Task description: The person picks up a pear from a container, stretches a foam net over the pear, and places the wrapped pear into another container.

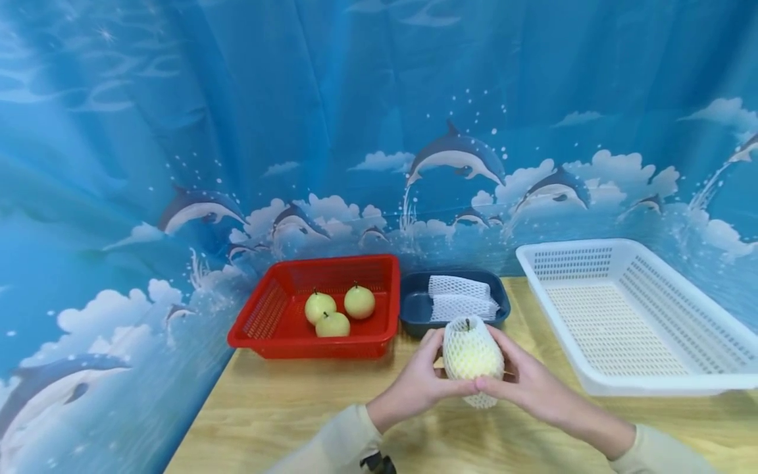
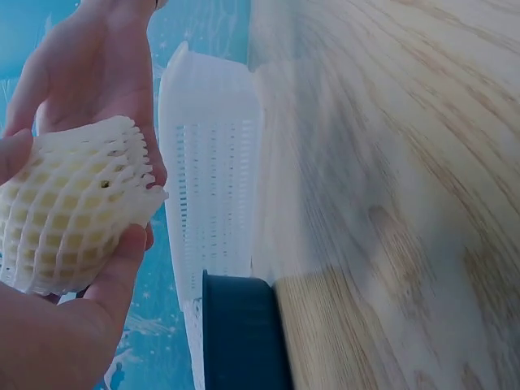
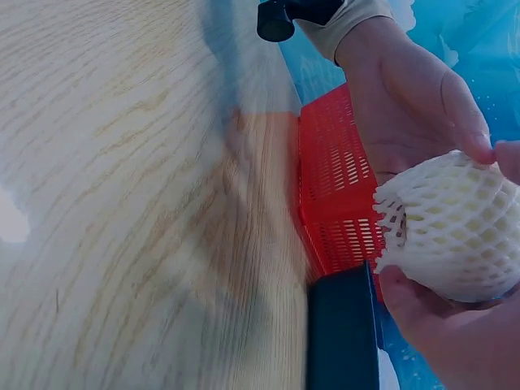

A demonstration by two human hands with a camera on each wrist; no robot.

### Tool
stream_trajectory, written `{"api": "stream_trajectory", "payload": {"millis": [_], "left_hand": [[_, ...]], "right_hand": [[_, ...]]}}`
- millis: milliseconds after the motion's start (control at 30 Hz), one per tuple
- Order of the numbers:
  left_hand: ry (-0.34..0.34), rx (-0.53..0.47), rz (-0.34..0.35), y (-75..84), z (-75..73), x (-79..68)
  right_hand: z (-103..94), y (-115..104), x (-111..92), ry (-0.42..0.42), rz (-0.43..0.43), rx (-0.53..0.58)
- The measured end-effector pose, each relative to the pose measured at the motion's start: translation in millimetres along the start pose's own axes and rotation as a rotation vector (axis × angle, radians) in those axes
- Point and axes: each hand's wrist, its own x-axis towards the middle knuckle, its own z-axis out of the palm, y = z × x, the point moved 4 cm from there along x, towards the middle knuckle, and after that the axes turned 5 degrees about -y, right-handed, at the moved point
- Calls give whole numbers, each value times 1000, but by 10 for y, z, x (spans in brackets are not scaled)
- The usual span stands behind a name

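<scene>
A pale yellow-green pear (image 1: 474,355) sits inside a white foam net sleeve (image 2: 69,203), its stem poking up at the open top. My left hand (image 1: 422,378) grips it from the left and my right hand (image 1: 527,382) from the right, thumbs meeting at the front. The netting's lower end hangs past the thumbs. Both hands are raised over the table, just in front of a dark blue tray (image 1: 414,306) with white foam net sleeves (image 1: 462,299) lying flat in it. In the right wrist view the net's loose edge (image 3: 390,211) stands out beyond the fruit.
To the left is a red basket (image 1: 260,329) with three bare pears (image 1: 333,324) in it. A white slotted basket (image 1: 592,382) stands at the right. The wooden table (image 1: 284,401) backs onto a blue dolphin-print curtain (image 1: 355,131).
</scene>
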Motion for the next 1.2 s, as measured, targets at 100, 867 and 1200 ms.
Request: {"api": "stream_trajectory", "payload": {"millis": [100,867,1200], "left_hand": [[-10,-5,1,16,26,10],[32,64,60,181,-4,-38],[30,46,-1,159,-28,-60]], "right_hand": [[-19,-26,13,1,22,-14],[-853,-671,158,62,169,-527],[-1531,-643,449,91,175,-736]]}}
